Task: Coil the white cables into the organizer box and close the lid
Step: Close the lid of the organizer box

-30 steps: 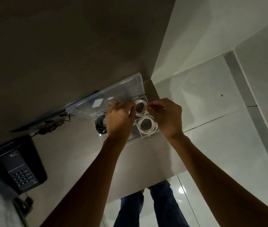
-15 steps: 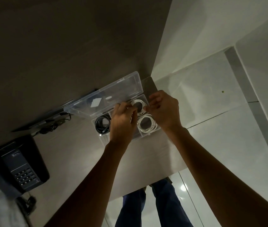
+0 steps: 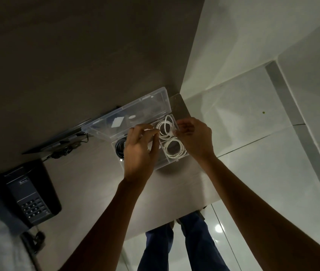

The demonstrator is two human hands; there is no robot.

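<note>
A clear plastic organizer box [image 3: 162,165] sits on the wooden desk near the far right corner, its clear lid [image 3: 135,116] tipped up and open. One coiled white cable [image 3: 174,148] lies in the near right compartment. A second white coil [image 3: 166,127] is in the far right compartment, part of it raised above the rim. My left hand [image 3: 139,151] pinches one side of this coil and my right hand [image 3: 195,137] holds the other side. A black coiled cable [image 3: 120,147] lies in a left compartment, partly hidden by my left hand.
A black desk telephone [image 3: 29,198] stands at the left on the desk [image 3: 88,182]. A dark flat device with black wires [image 3: 63,141] lies against the wall behind the box. The desk's right edge drops to a glossy tiled floor [image 3: 253,143]; legs show below.
Both hands have shifted slightly apart over the far right compartment, and more of the upper white coil shows between them than before.
</note>
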